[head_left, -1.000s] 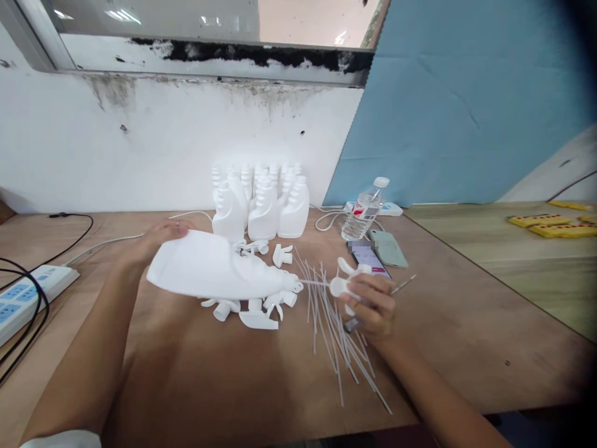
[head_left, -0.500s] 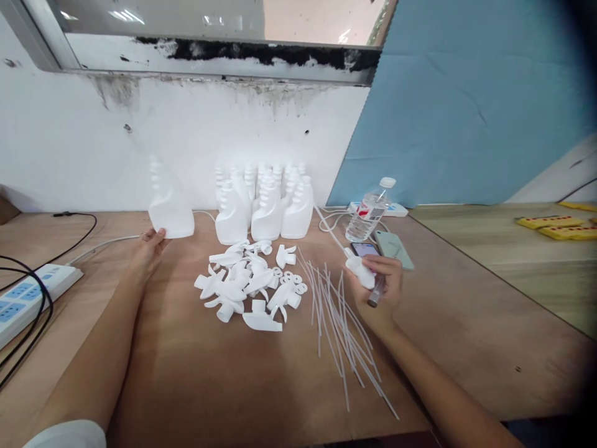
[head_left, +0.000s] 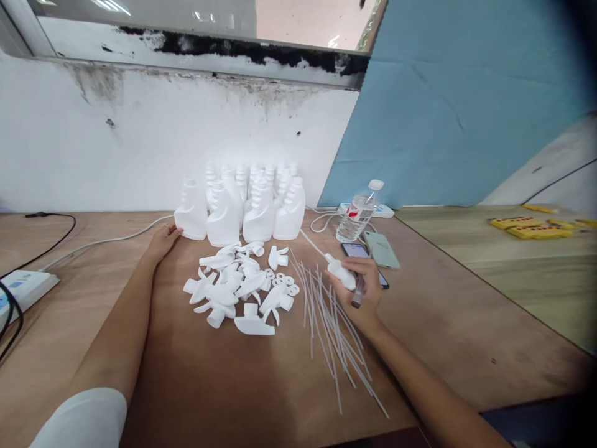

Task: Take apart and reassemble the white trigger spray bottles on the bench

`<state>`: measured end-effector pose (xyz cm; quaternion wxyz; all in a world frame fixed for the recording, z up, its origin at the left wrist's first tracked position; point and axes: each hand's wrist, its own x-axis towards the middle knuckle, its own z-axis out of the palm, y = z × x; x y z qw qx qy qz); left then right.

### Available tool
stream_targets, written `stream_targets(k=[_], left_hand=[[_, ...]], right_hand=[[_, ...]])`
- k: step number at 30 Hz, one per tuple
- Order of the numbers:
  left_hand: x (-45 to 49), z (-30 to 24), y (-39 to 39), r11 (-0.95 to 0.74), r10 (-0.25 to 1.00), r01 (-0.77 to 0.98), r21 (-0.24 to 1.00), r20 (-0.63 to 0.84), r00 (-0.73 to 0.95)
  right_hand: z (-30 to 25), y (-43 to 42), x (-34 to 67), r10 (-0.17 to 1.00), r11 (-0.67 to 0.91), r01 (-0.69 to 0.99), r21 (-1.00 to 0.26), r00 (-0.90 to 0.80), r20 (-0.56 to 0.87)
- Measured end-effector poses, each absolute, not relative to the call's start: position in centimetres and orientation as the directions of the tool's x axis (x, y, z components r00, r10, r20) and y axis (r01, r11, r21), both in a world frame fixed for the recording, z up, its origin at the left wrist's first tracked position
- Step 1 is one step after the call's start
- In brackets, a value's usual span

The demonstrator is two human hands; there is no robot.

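Note:
My left hand [head_left: 163, 241] lies low on the table, fingers stretched out, fingertips at the base of a white plastic bottle [head_left: 191, 214]. That bottle stands upright at the left end of a cluster of several white bottles [head_left: 254, 202]. My right hand [head_left: 362, 287] is closed round a white trigger spray head [head_left: 339, 272]. Its thin dip tube [head_left: 313, 241] points up and left. A slim pen-like stick [head_left: 357, 298] also pokes out of that fist. Between my hands lies a pile of white spray heads [head_left: 236, 292].
Loose thin tubes [head_left: 329, 323] are strewn in front of my right hand. A water bottle [head_left: 357, 214] and two phones [head_left: 381, 250] lie behind it. A power strip [head_left: 23, 287] with cables sits far left. Yellow items [head_left: 527, 227] lie on the right-hand table.
My left hand carried the bottle off the spray head's tube, swung it left, then stood it beside the cluster and loosened its hold. My right hand kept the spray head and drew back slightly.

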<state>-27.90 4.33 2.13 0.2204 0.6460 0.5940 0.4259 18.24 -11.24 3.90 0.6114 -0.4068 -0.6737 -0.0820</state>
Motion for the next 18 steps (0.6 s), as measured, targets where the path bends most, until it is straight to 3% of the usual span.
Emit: stream_targets(k=[5, 11, 18], left_hand=[[-27.7, 1.8, 6.0, -0.221, 0.962, 0.641, 0.735, 0.273, 0.019], [-27.9, 1.1, 6.5, -0.201, 0.962, 0.713, 0.671, 0.274, 0.013], [-27.9, 0.5, 6.0, -0.150, 0.931, 0.721, 0.676, 0.342, -0.127]], right_hand=[[3.8, -11.2, 18.2, 0.474, 0.639, 0.660, -0.394, 0.065, 0.878], [4.2, -11.5, 17.9, 0.567, 0.597, 0.668, -0.445, 0.041, 0.823], [4.0, -11.6, 18.0, 0.738, 0.532, 0.542, -0.651, 0.082, 0.670]])
